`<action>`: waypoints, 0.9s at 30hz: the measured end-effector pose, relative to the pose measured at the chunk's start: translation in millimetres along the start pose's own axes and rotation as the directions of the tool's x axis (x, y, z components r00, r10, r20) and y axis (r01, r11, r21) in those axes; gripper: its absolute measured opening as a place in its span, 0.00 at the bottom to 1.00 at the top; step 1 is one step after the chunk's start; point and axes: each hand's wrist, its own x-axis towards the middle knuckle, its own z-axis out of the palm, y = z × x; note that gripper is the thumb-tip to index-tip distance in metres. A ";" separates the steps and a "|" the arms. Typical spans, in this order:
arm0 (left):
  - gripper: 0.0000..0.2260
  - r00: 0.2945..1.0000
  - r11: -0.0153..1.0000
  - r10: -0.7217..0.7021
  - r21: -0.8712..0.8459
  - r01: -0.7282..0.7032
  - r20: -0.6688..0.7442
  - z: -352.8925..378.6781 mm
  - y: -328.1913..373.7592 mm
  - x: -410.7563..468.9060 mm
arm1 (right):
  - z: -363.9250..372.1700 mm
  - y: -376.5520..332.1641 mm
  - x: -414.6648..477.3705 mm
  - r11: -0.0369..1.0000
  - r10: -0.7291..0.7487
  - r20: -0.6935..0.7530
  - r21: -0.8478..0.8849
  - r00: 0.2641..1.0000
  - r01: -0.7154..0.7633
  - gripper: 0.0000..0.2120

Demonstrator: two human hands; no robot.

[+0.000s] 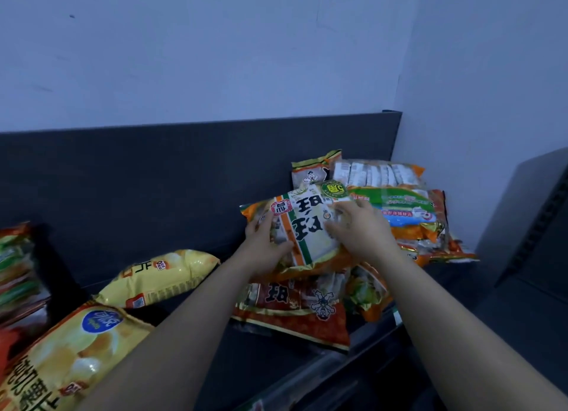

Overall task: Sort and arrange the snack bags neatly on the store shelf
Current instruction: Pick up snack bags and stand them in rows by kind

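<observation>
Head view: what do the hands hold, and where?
The left hand grips the orange-and-white snack bag by its left edge; the right hand lies on its right part, grip unclear.

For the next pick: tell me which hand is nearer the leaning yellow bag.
Left. The left hand sits right of the leaning yellow bag; the right hand lies farther right.

Tilted orange-white snack bag [307, 229] over red bag [289, 315]; yellow bags [159, 278] lying left on shelf [261, 361].
</observation>
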 end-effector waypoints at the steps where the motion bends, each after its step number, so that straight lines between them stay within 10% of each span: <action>1: 0.37 1.000 1.000 0.011 -0.008 -0.011 -0.017 -1.4 -1.0 -0.3 | -1.0 -1.5 0.0 1.000 -0.004 -0.010 0.002 1.000 0.004 0.28; 18: 0.19 0.879 0.988 0.084 0.156 -0.011 -0.470 -56.8 -18.2 -99.9 | 6.3 -74.0 -33.7 0.966 -0.196 -0.041 0.163 0.980 0.200 0.27; 27: 0.27 0.861 0.968 -0.210 0.026 0.250 -0.463 -140.1 -140.9 -195.8 | 59.3 -164.7 -92.6 0.885 -0.360 0.159 0.371 0.920 0.282 0.25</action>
